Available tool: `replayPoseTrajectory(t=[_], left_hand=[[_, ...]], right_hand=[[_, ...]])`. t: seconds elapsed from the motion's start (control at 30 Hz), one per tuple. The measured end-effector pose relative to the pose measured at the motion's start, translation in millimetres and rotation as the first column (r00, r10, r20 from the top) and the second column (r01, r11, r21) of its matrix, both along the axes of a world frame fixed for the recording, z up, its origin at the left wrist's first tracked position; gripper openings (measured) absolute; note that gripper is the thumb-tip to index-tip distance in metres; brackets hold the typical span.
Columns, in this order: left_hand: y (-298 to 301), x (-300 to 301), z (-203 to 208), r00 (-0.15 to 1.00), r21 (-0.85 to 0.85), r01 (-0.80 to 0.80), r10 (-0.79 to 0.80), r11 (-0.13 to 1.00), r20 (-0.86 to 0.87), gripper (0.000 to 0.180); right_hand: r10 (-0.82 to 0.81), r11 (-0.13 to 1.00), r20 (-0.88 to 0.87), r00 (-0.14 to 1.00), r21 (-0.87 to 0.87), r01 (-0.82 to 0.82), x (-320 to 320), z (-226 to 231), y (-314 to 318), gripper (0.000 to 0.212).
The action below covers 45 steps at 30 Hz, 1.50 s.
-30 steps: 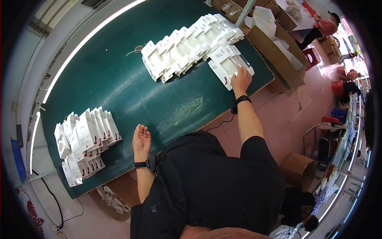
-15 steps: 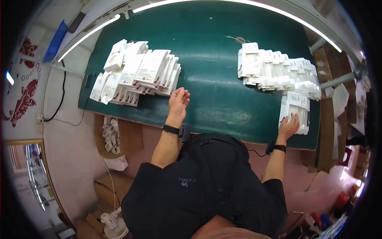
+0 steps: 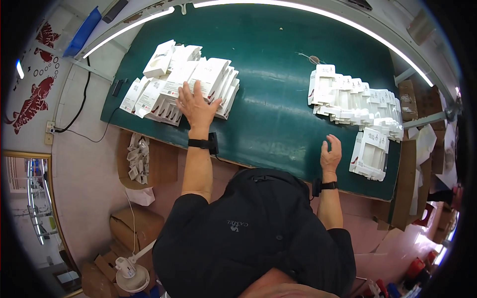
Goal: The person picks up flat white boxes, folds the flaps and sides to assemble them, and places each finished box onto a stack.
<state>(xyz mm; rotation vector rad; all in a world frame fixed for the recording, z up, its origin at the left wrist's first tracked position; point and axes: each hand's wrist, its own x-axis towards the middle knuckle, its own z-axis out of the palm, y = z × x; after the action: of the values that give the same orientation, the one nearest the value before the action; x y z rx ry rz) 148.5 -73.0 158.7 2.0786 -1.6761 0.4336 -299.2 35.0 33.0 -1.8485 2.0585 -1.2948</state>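
Note:
My left hand (image 3: 197, 107) lies with fingers spread over the near side of a pile of white flat boxes (image 3: 210, 72) at the table's left. Its fingertips touch or nearly touch the boxes; a grip on one does not show. Near the table's front edge my right hand (image 3: 330, 155) hovers with nothing in it, thumb apart from the fingers. To its right lies a small group of white boxes with clear windows (image 3: 369, 154). Behind that group, more windowed boxes (image 3: 343, 89) overlap in rows.
The boxes rest on a green table (image 3: 278, 99). Below its left edge a cardboard box (image 3: 161, 161) holds small white pieces. Open cartons (image 3: 405, 184) stand against the right side. A white fan (image 3: 130, 273) is on the floor at lower left. A light tube (image 3: 308, 10) spans the far side.
My left hand has moved left and forward onto the pile, its fingers spreading. My right hand has left the windowed boxes and come left. The whole view has shifted slightly.

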Motion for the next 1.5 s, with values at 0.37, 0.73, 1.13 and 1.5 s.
replayPoseTrajectory(t=[0.37,0.73,1.13,1.5], left_hand=[[-2,29,-19,0.993,-0.131,0.076,-0.062,0.989,0.103,0.07],[25,-15,10,0.914,-0.439,0.386,-0.4,0.811,0.063,0.056],[72,-114,-15,0.672,-0.316,0.66,-0.724,0.681,-0.157,0.056],[89,-68,-24,0.382,-0.321,0.523,-0.554,0.79,-0.74,0.068]], right_hand=[[0.076,0.997,0.11,0.991,-0.01,-0.076,35,19,-4,0.019],[0.222,0.953,0.537,0.814,0.055,-0.296,84,73,-19,0.021],[0.086,0.758,0.996,-0.006,-0.07,-0.649,169,129,-45,0.047],[0.127,0.646,0.955,0.267,0.124,-0.753,161,124,-54,0.051]])
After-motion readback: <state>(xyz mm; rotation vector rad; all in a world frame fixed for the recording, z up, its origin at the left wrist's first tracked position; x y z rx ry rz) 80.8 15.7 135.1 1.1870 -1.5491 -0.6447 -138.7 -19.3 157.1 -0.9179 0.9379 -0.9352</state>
